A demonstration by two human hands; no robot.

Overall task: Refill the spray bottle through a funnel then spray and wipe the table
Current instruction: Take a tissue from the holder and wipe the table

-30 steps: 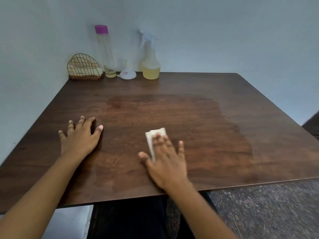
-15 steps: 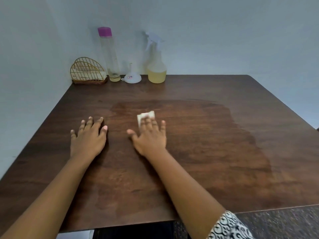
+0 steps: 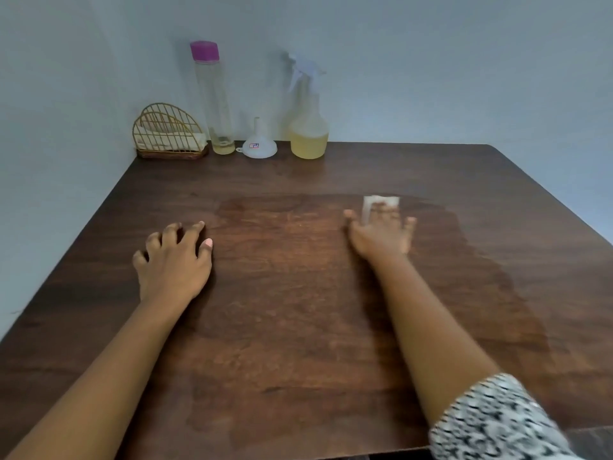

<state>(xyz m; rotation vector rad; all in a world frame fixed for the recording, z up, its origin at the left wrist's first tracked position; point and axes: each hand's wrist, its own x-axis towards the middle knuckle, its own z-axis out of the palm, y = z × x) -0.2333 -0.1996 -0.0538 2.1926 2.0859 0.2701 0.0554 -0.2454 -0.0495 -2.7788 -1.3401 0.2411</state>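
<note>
Along the far edge, against the pale wall [image 3: 431, 61], four things are standing in a row, well apart from both hands. A half-round gold wire napkin holder [image 3: 167, 132] is sitting in the corner. Just beside it is a tall clear bottle [image 3: 214, 97] with a pink cap, then a small white plastic funnel [image 3: 259, 147] resting mouth down. Last is the translucent spray bottle [image 3: 308, 127], holding yellowish liquid in its lower part.

The right hand [image 3: 381, 234], blurred, is pressing a folded white cloth [image 3: 381, 202] flat onto the dark wood-grain table [image 3: 282, 343] with straight fingers. The cloth is showing past the fingertips at the far edge of a darker damp patch [image 3: 481, 277]. The left hand [image 3: 174, 260] is resting on the table, fingers loosely bent, gripping nothing. A black-and-white patterned sleeve [image 3: 494, 419] is covering the right arm near the bottom edge.
</note>
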